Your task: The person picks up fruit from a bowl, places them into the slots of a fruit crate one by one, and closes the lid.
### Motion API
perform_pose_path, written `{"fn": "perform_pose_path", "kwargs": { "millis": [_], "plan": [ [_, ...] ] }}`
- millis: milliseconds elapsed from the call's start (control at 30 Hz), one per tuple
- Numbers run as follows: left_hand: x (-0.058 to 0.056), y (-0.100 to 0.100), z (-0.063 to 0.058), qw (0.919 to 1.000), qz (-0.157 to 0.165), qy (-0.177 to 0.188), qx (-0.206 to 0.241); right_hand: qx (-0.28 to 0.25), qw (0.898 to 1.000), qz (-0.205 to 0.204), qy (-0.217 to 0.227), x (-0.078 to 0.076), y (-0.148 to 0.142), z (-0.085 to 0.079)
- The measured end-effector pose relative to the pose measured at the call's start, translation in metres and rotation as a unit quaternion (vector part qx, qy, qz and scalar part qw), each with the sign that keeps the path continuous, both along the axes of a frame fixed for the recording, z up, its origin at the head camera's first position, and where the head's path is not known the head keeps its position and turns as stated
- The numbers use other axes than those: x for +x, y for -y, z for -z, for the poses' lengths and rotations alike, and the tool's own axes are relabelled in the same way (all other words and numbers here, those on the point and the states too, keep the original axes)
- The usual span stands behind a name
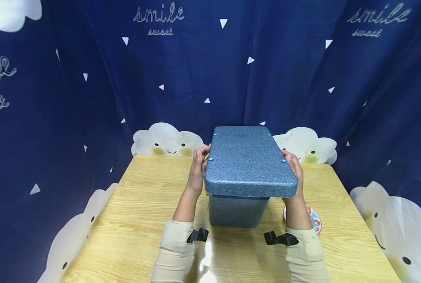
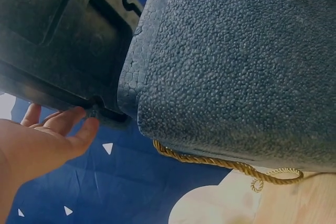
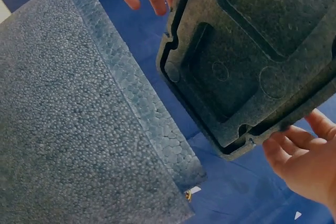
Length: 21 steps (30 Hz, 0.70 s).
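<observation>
A blue-grey foam lid (image 1: 250,159) is held above a foam box (image 1: 237,211) of the same colour. My left hand (image 1: 198,167) grips the lid's left edge; my right hand (image 1: 296,169) grips its right edge. Both wrist views show the lid's dark, recessed underside (image 3: 252,72) and a gap between it and the box's stepped rim (image 3: 149,108). In the left wrist view, the left thumb and fingers (image 2: 63,124) pinch the lid's edge. A twisted gold rope (image 2: 210,161) runs along the box's side. The box's inside is hidden under the lid.
The box stands on a light wooden table (image 1: 147,204). A round, red-rimmed patterned item (image 1: 314,220) lies partly hidden beneath the right forearm. A dark blue curtain (image 1: 203,67) with clouds and white triangles surrounds the table's back and sides.
</observation>
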State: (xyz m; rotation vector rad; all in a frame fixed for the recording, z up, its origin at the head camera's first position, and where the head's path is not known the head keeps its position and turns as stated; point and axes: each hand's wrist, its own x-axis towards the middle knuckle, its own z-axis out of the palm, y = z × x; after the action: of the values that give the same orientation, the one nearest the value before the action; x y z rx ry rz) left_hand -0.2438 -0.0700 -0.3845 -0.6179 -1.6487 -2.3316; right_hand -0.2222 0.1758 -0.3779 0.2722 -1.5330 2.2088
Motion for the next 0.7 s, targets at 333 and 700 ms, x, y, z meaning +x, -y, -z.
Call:
{"fn": "perform_pose_path", "kwargs": {
  "millis": [333,700],
  "plan": [
    [0.0,0.002,0.003,0.9991,0.002,0.029,-0.033,0.032,0.998,0.027,0.056,0.018,0.008,-0.02],
    [0.0,0.0,0.007,0.9941,0.036,0.058,-0.084,0.053,0.995,0.015,0.085,0.014,0.008,-0.01]
  ]
}}
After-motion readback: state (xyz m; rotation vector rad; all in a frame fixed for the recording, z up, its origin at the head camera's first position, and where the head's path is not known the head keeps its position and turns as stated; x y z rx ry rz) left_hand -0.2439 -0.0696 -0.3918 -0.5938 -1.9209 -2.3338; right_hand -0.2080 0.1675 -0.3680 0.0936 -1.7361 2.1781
